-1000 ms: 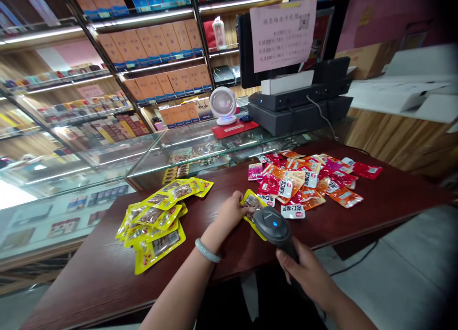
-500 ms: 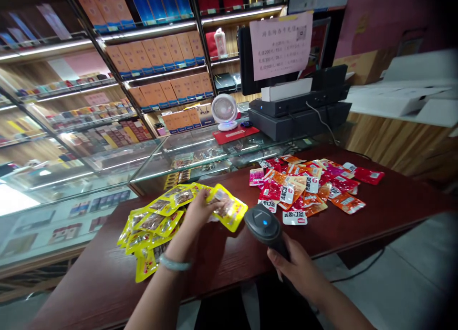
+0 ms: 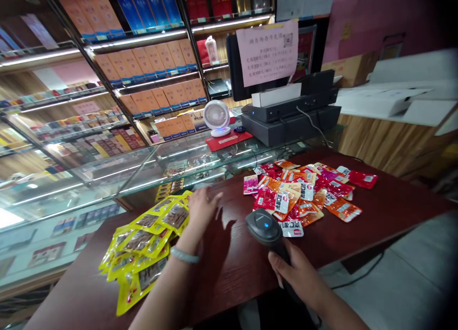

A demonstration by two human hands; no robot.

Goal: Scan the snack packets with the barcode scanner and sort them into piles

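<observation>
My right hand (image 3: 298, 268) grips the handle of a black barcode scanner (image 3: 265, 226), its head with a small blue light pointing away from me over the table. My left hand (image 3: 203, 207), a pale bangle (image 3: 184, 255) on its wrist, hovers just right of a heap of yellow snack packets (image 3: 143, 239). Its fingers are spread and hold nothing. The packets overlap one another and have clear windows with brown food inside. Beyond the scanner lies a loose pile of red, orange and white snack sachets (image 3: 304, 191).
Both piles lie on a dark red wooden table (image 3: 229, 258). Behind it stands a glass display counter (image 3: 186, 158) with a white fan (image 3: 216, 116), a red mat (image 3: 229, 140) and a black cash register (image 3: 291, 125). Shelves of boxes (image 3: 146, 60) line the wall.
The yellow packet that my left hand held out to the right now lies with the yellow heap, and the fingers have let go. My right hand keeps hold of the scanner. The view has shifted slightly.
</observation>
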